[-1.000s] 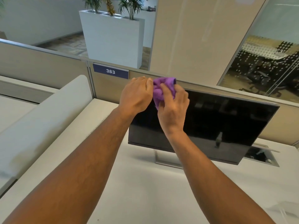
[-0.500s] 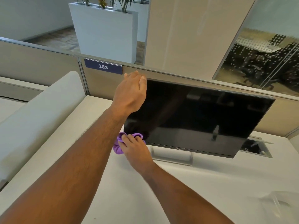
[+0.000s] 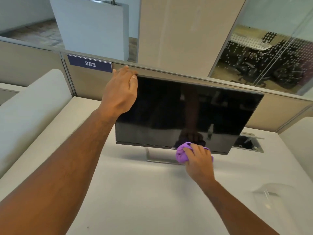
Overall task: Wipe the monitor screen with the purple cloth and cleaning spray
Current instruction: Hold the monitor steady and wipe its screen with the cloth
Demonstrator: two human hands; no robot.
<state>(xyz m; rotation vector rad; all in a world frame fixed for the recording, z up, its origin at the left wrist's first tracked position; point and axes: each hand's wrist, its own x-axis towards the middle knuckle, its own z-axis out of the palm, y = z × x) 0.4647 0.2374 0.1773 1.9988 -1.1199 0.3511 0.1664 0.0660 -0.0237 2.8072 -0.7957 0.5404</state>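
A bunched purple cloth [image 3: 182,154] meets the lower edge of a glossy black monitor screen [image 3: 169,109] on a silver stand [image 3: 153,157], set on a plain white desk [image 3: 135,192]. Behind the monitor runs a beige partition [image 3: 30,65] carrying a navy plate [image 3: 90,63] with white numerals 383. Beyond it stand a white planter [image 3: 94,28] and glass printed with white dots [image 3: 264,53].

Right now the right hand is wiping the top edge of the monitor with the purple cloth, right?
Not the top. In the head view the right hand presses the purple cloth against the bottom edge of the monitor.
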